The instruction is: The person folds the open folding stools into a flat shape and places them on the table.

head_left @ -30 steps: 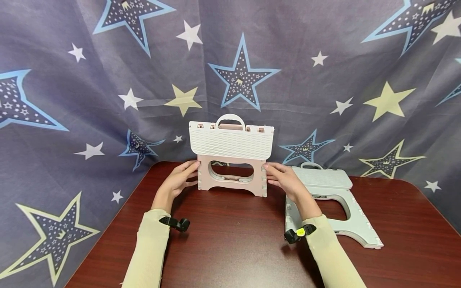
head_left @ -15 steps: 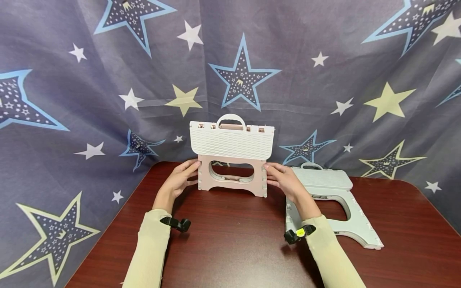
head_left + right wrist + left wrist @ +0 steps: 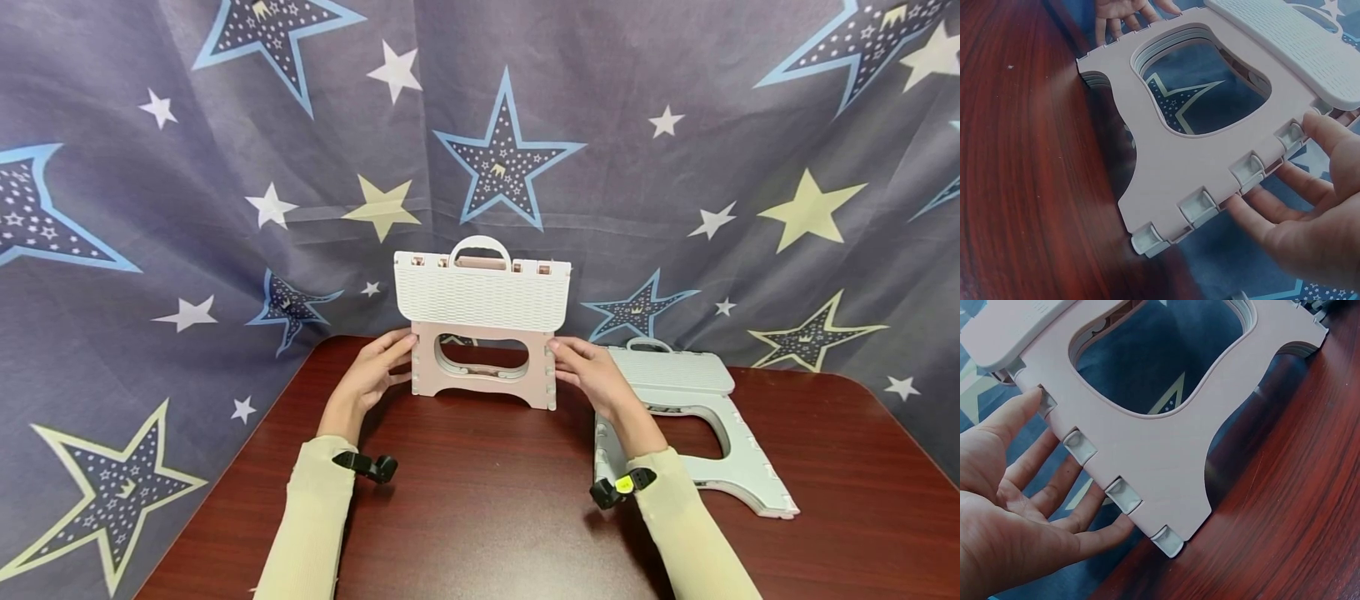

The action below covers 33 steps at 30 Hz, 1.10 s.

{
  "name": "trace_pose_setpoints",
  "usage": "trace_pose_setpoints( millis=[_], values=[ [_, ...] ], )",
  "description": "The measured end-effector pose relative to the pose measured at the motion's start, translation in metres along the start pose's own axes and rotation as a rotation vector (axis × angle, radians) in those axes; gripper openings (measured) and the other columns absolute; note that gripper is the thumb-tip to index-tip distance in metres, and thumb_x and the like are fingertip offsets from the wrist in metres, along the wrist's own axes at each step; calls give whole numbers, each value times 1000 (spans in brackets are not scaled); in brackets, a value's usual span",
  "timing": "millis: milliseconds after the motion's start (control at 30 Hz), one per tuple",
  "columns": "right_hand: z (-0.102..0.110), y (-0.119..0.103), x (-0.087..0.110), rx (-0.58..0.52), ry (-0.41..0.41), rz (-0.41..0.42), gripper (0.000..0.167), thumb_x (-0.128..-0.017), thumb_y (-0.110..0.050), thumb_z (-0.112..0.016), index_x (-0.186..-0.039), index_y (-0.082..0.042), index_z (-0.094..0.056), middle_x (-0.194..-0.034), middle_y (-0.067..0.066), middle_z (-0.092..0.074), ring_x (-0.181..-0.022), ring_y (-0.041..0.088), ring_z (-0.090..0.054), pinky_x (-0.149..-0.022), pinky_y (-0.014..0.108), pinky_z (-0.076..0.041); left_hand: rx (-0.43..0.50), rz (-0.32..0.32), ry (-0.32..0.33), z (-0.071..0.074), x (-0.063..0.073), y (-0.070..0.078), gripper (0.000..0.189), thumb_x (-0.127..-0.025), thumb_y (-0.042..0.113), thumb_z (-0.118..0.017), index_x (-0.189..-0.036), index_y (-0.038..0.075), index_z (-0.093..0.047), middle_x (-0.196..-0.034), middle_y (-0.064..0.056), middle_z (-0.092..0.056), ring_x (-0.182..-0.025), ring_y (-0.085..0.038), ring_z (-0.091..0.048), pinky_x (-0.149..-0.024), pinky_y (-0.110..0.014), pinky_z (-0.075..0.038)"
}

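A folded step stool (image 3: pixel 483 360), pink with a white woven-pattern top panel and a loop handle, stands upright on its feet near the back of the table. My left hand (image 3: pixel 371 367) holds its left side edge, thumb at the front and fingers along the hinges. On the opposite edge, my right hand (image 3: pixel 588 371) grips in the same way, with its thumb just under the white panel. Close up, the pink leg panel (image 3: pixel 1147 444) shows pale hinge clips beside the left fingers. Similar clips line the edge by the right hand (image 3: pixel 1316 212).
A second folded stool (image 3: pixel 738 450), pale grey-green, lies flat on the table at the right, partly under my right forearm. The dark red wooden table (image 3: pixel 480 500) ends at a star-printed curtain (image 3: pixel 615 200) behind the pink stool.
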State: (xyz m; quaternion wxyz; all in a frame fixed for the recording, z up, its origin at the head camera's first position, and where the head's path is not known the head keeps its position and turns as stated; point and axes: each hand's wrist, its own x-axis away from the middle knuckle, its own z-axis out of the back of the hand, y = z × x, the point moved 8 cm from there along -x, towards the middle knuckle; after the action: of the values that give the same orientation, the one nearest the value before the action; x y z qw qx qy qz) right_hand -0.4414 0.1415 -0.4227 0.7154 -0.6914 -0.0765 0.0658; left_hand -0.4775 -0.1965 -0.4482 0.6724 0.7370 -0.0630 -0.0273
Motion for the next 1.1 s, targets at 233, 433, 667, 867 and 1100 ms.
trace_pose_setpoints(
  millis=[233,433,667,867,1100],
  values=[
    [-1,-2,0,-22,12,0,48,-106,-26,-55,-145,2,-50,-144,20,-54,-116,19,-61,-101,29,-54,15,2,16,0,0,-1,37,-103,26,-63,-136,11,-57,-105,12,-68,-113,-20,-63,-92,-43,-53],
    [-1,-3,0,-28,22,12,48,-106,-25,-56,-145,2,-51,-142,19,-55,-112,16,-63,-99,29,-55,14,3,15,1,0,-1,38,-103,26,-62,-136,10,-56,-104,12,-68,-109,-18,-64,-90,-42,-53],
    [1,-3,0,-37,33,23,49,-106,-26,-58,-145,2,-51,-141,18,-56,-109,14,-65,-97,29,-56,4,-3,8,-1,-1,0,45,-103,28,-63,-141,7,-53,-108,12,-67,-112,-18,-64,-95,-47,-52],
    [2,-3,0,-45,31,26,48,-106,-25,-57,-145,2,-51,-141,18,-56,-109,13,-65,-97,30,-56,31,1,4,-1,0,0,35,-103,25,-63,-134,12,-58,-106,12,-68,-111,-17,-64,-96,-49,-50],
    [2,-3,-1,-40,40,24,48,-105,-25,-58,-144,2,-52,-140,18,-57,-110,15,-65,-96,29,-56,46,4,-9,-3,2,2,25,-104,23,-61,-128,17,-60,-105,14,-69,-114,-17,-63,-96,-49,-49]
  ],
)
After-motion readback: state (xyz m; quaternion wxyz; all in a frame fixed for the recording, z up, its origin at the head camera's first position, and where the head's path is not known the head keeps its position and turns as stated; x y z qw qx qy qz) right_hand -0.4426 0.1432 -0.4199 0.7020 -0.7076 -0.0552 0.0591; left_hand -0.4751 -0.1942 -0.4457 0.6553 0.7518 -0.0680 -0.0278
